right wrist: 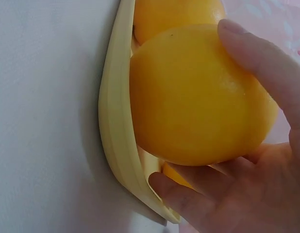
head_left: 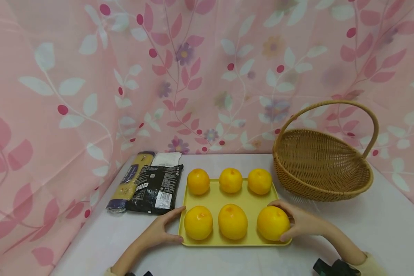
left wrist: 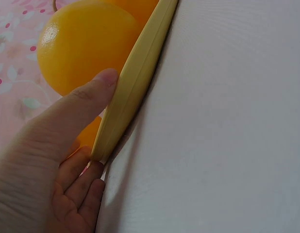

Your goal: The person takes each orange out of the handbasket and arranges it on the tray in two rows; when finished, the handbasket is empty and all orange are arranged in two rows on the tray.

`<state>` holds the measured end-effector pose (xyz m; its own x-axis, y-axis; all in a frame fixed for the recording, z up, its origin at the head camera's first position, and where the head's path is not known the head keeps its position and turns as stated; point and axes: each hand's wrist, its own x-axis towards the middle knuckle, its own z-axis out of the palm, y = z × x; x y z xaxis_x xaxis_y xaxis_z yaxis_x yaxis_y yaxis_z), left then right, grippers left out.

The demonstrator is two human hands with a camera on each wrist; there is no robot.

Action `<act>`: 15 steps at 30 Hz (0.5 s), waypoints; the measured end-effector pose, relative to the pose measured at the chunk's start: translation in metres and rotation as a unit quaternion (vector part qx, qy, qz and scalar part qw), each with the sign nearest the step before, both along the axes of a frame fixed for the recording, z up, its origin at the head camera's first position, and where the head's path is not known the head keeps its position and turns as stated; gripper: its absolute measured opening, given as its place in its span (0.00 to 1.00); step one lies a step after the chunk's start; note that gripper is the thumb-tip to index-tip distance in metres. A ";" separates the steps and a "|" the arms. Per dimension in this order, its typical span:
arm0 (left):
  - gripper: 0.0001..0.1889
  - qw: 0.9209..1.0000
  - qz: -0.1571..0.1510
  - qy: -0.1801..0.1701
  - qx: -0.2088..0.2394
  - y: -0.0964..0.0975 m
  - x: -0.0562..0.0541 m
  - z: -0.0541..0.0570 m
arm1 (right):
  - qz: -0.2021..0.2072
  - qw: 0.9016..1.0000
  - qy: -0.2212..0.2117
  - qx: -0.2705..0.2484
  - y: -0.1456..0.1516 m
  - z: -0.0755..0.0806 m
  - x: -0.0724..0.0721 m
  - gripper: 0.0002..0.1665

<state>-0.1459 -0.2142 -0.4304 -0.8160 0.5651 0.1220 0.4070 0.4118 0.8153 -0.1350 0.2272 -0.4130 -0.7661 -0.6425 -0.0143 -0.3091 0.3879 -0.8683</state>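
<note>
A yellow tray (head_left: 250, 203) lies on the table, bearing several oranges (head_left: 232, 221) in a back row and a front row. At its left edge rests my left hand (head_left: 160, 229), thumb and fingers spread along the rim; in the left wrist view the thumb tip touches the tray's rim (left wrist: 133, 80). On the other side my right hand (head_left: 305, 221) holds the front right orange (head_left: 273, 223), fingers behind it and thumb in front. The right wrist view shows this orange (right wrist: 198, 97) close up, above the tray's rim (right wrist: 116, 111); its underside is hidden.
Right of the tray stands a brown wicker basket (head_left: 319, 165) with a tall handle, tilted toward me. At the left lie a black package (head_left: 155, 188), a yellow and purple package (head_left: 131, 182) and a white packet (head_left: 166, 159). Behind hangs a pink floral curtain (head_left: 207, 76).
</note>
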 end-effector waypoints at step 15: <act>0.46 0.999 -0.024 -0.012 -0.030 -0.010 -0.016 -0.020 | 0.002 0.999 0.022 0.030 0.002 0.008 0.001 0.49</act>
